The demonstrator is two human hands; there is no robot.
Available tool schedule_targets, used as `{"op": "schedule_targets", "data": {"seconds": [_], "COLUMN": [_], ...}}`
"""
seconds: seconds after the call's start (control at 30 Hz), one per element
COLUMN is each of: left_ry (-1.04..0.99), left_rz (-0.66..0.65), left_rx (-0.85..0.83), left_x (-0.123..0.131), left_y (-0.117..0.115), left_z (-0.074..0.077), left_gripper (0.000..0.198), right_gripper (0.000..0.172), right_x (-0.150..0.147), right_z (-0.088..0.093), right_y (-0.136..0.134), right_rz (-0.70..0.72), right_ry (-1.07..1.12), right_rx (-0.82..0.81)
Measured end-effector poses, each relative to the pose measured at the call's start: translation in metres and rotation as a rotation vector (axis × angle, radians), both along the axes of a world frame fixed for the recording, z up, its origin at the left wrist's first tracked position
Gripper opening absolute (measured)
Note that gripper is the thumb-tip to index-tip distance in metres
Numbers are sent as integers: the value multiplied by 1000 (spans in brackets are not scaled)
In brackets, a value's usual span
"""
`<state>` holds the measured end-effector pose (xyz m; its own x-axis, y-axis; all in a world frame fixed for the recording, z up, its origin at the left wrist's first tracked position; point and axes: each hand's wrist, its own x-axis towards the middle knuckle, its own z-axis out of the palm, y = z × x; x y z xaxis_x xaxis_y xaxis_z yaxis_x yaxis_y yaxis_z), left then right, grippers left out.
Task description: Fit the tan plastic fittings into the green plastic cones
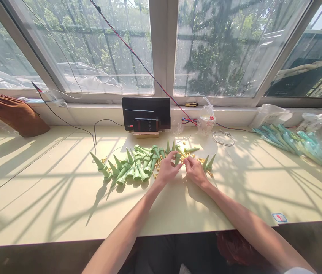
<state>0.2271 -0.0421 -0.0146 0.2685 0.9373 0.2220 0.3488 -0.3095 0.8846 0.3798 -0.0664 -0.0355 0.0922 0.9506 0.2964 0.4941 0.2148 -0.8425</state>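
My left hand [168,168] curves its thumb and fingers around a green plastic cone-shaped spike [177,158], partly hidden by the fingers. Just to the right, my right hand [195,170] is closed in a pinch. What lies between its fingertips is too small to make out, though small yellow plastic pieces [182,152] are right beside them. A pile of green cone-shaped spikes [137,167] lies left of my hands, some standing point up and others lying on their sides. Two more upright green spikes [209,163] stand beyond my right hand, with yellow bits at their base.
A dark tablet [146,108] leans by the window, a phone [146,125] before it. Behind sit a plastic-wrapped cup [206,120] and a coiled cable [223,138]. Turquoise plastic items [294,142] lie at right, a brown bag [15,113] at left. A sticker [279,217] marks the front edge.
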Motion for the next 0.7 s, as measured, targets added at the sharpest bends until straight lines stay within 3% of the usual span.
{"op": "schedule_targets", "data": {"seconds": [0.7], "left_ry": [-16], "left_rz": [-31], "left_rx": [-9], "left_x": [-2], "left_y": [2], "left_z": [-7], "left_gripper": [46], "right_gripper": [38], "right_x": [0], "right_z": [0], "right_y": [1], "right_rz": [-18], "right_ry": [-14], "right_rx": [11]}}
